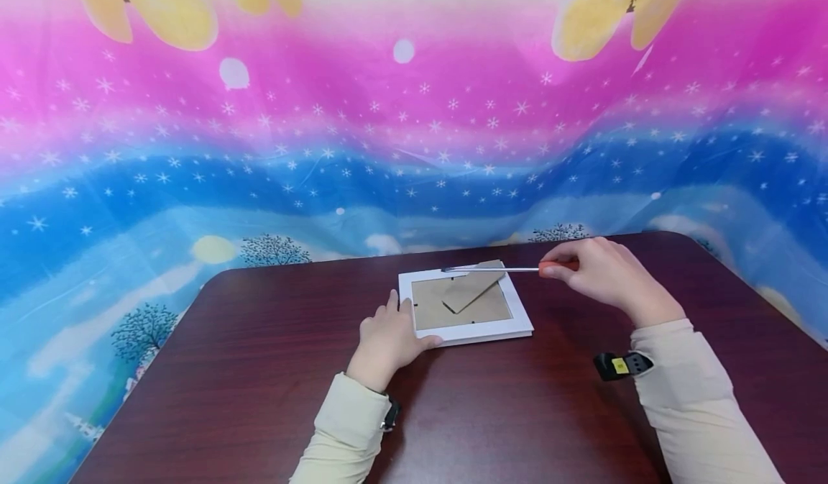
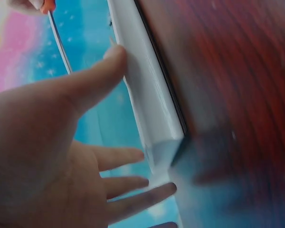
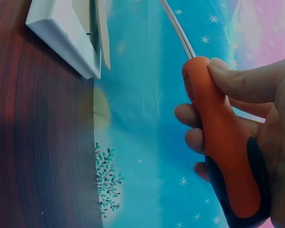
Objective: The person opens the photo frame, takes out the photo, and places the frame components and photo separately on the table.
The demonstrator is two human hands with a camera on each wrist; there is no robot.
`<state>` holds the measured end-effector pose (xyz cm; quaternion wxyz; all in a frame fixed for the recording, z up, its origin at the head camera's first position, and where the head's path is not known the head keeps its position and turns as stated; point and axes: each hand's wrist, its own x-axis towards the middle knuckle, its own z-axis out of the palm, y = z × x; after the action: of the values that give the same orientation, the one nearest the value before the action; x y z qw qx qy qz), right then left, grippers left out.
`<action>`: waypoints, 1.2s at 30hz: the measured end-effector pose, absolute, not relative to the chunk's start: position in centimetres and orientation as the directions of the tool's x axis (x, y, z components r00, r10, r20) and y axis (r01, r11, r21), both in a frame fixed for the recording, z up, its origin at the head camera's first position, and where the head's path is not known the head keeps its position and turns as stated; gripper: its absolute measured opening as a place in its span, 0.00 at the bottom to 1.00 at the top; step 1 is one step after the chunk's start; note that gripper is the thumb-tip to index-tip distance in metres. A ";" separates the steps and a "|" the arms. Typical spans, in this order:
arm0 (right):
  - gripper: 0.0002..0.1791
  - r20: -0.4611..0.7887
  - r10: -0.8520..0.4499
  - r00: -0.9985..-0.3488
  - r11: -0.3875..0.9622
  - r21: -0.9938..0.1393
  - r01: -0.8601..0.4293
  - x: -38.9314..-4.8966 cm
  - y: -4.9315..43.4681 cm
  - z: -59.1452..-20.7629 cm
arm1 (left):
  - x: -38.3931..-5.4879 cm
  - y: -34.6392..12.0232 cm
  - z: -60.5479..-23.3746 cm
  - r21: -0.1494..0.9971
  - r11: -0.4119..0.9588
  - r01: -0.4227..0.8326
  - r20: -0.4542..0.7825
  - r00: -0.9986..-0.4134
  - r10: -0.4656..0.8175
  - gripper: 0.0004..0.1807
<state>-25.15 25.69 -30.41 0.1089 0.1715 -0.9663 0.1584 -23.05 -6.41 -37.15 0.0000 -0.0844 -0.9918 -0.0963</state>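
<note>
From the head view, my right hand [image 1: 601, 275] grips a screwdriver [image 1: 511, 269] by its handle, the shaft running level above the far side of a white picture frame [image 1: 491, 331] that lies face down on the dark wood table [image 1: 259, 369], between my hands. My left hand [image 1: 386, 336] braces the near left corner, thumb along the front edge. The brown backing board [image 1: 428, 298] faces up with its easel stand [image 1: 475, 290] on it, and small black tabs [image 1: 473, 321] show around the opening. The step in hand, as I judge it, is lining the tip up with a tab (whether it touches anything, I cannot tell). In the left wrist view, my thumb rests against the frame's side while the other fingers reach out straight, pressing rather than clasping. In the right wrist view, my fingers and thumb wrap the orange-and-black handle [image 3: 223, 137] firmly; the easel stand angles off the backing. The next move probably calls for lowering the tip with control, the frame held from sliding.
</note>
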 end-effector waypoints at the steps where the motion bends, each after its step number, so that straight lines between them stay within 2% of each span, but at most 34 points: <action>1: 0.12 0.266 -0.301 -0.916 0.890 -0.268 -0.370 -25.2 25.6 -30.5 | -23.2 -6.6 -37.2 0.208 0.963 0.173 0.012 -0.985 0.174 0.51; 6: 0.10 0.274 -0.324 -0.906 0.885 -0.251 -0.392 -25.4 24.9 -30.8 | -23.6 -7.4 -37.4 0.272 0.937 0.220 -0.001 -0.973 0.229 0.51; 12: 0.10 0.261 -0.344 -0.902 0.886 -0.230 -0.404 -25.5 24.1 -31.1 | -24.1 -7.9 -37.5 0.277 0.924 0.263 -0.017 -0.960 0.279 0.50; 36: 0.05 0.233 -0.419 -0.878 0.852 -0.232 -0.468 -25.8 22.1 -32.4 | -24.6 -8.6 -37.7 0.303 0.914 0.270 -0.021 -0.957 0.289 0.52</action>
<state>-25.78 22.07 -32.42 0.0871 0.2314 -0.9584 0.1423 -24.63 -8.62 -37.67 -0.0326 -0.1430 -0.9777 -0.1503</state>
